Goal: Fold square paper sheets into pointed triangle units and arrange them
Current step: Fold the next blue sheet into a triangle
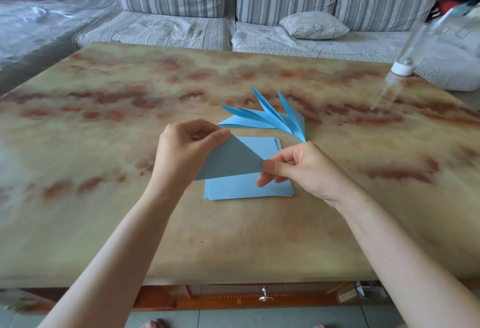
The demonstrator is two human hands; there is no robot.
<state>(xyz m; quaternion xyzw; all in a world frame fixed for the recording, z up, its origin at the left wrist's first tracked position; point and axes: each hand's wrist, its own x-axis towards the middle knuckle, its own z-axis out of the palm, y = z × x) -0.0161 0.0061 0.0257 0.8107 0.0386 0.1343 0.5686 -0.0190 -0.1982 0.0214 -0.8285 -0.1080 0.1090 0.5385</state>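
A blue paper sheet folded into a triangle (228, 163) is held up just above the middle of the marbled desk (117, 125), between both hands. The left hand (187, 151) has its grip closed on the triangle's upper left corner, thumb and curled fingers pinching the paper at the tip. The right hand (304, 169) has its grip closed on the right corner, thumb on top and fingers beneath. The triangle's long folded edge runs from the left hand down to the right hand, and its shaded face is turned toward the camera. Directly under it lies a stack of flat blue square sheets (246, 187) on the desk, slightly fanned at its edges, partly hidden by the held triangle and the right hand's fingers. Just beyond the stack, a group of finished pointed blue units (270, 118) lies fanned out, their narrow tips pointing far and left and their near ends gathered close to the right hand. At the far right edge of the desk stands a clear bottle with a white cap (401, 68), blurred. Behind the desk runs a striped sofa (181, 29) with a small pillow (314, 25) on its seat.
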